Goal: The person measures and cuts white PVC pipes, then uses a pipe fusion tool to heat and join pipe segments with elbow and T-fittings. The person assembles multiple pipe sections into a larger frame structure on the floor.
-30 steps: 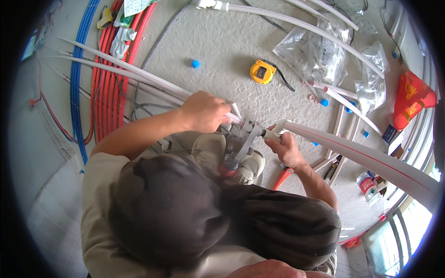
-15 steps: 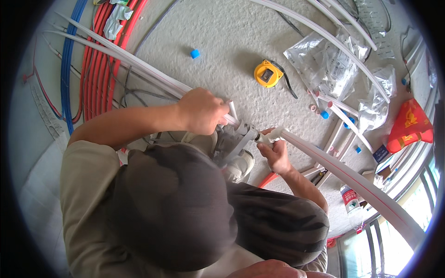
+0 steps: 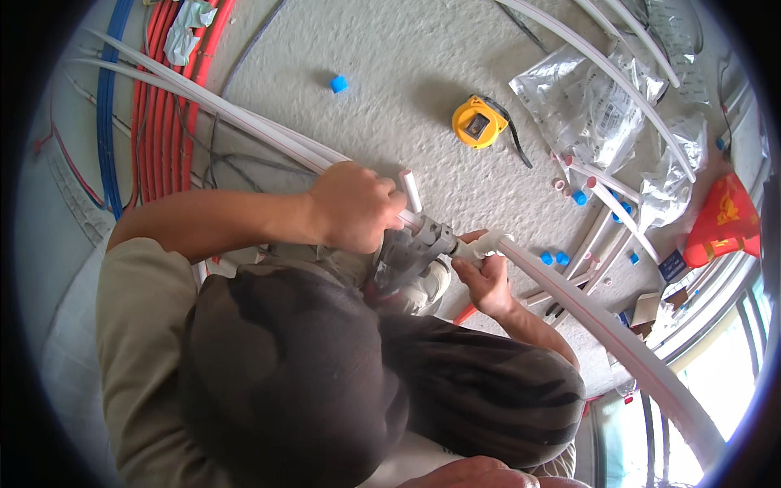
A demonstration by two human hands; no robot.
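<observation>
My left hand (image 3: 356,207) is closed around a white plastic pipe (image 3: 268,142) with a red stripe. The pipe's near end meets a grey clamp-like tool head (image 3: 434,238), which looks like the heating head of a pipe welder. On its other side, my right hand (image 3: 488,289) grips a white pipe fitting (image 3: 488,243). The fitting sits against the tool head; how far it goes in is hidden. From the fitting another striped white pipe (image 3: 582,305) runs to the lower right. A short white pipe stub (image 3: 411,190) stands up beside my left fist.
A yellow tape measure (image 3: 478,122) and a blue cap (image 3: 338,84) lie on the concrete floor. Red pipes (image 3: 163,114) and blue pipes (image 3: 106,122) run along the left. Plastic bags (image 3: 582,106), loose white pipes (image 3: 626,220) and a red packet (image 3: 722,221) are at the right.
The view has shifted slightly. The dark metal piece that showed between the tool head and the fitting is no longer visible, with the fitting now against the tool. Both hands keep their grip.
</observation>
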